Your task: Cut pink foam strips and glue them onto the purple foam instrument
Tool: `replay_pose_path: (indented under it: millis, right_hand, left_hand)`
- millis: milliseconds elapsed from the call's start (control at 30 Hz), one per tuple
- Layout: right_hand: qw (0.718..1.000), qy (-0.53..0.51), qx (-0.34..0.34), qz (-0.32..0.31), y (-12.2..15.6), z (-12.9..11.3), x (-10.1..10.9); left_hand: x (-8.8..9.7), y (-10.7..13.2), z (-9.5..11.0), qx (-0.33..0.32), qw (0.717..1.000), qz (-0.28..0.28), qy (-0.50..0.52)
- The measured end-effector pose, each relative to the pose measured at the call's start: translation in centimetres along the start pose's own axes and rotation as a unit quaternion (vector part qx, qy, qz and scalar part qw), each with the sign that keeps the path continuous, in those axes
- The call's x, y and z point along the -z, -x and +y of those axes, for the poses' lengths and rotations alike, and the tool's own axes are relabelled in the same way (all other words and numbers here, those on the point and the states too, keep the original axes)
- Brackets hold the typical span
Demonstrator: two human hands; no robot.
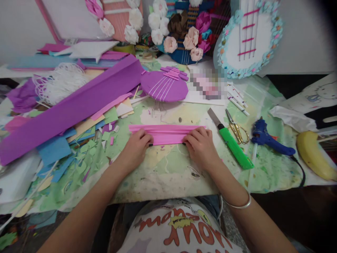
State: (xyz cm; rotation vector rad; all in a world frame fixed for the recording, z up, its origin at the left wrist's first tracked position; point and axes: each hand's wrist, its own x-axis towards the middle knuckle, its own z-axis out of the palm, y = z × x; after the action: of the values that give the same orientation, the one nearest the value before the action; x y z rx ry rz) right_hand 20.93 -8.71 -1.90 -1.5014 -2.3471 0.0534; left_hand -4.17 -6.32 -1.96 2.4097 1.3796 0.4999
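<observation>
A strip of pink paper [168, 135] lies across the table in front of me, with lengthwise folds along it. My left hand [140, 142] pinches its left end, fingers curled over the lower edge. At the other end my right hand [200, 142] grips the paper the same way, thumb at the bottom edge. Just beyond the strip sits a purple paper piece shaped like an instrument body [164, 86], with white strings and small rolled sticks on it. A green utility knife [234, 146] lies to the right of my right hand, beside gold-handled scissors [237, 128].
A blue glue gun [271, 138] and a banana [316, 154] lie on the right. On the left are a long purple paper sheet [71, 109], white string [60, 82] and scattered paper scraps [84, 151]. Flower-trimmed instrument models, one light blue [249, 45], stand at the back.
</observation>
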Motion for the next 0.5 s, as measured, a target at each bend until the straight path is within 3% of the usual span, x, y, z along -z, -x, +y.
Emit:
replay_pose_path:
  millis: [267, 500]
  right_hand:
    - [0.997, 0.061, -0.030, -0.024, -0.3, -0.3, -0.7]
    - [0.995, -0.008, -0.100, 0.015, -0.1, -0.3, -1.2]
  left_hand:
    - [-0.4, 0.2, 0.3, 0.038, 0.999, 0.020, -0.034]
    - [-0.4, 0.5, 0.0, -0.001, 0.998, 0.029, -0.060]
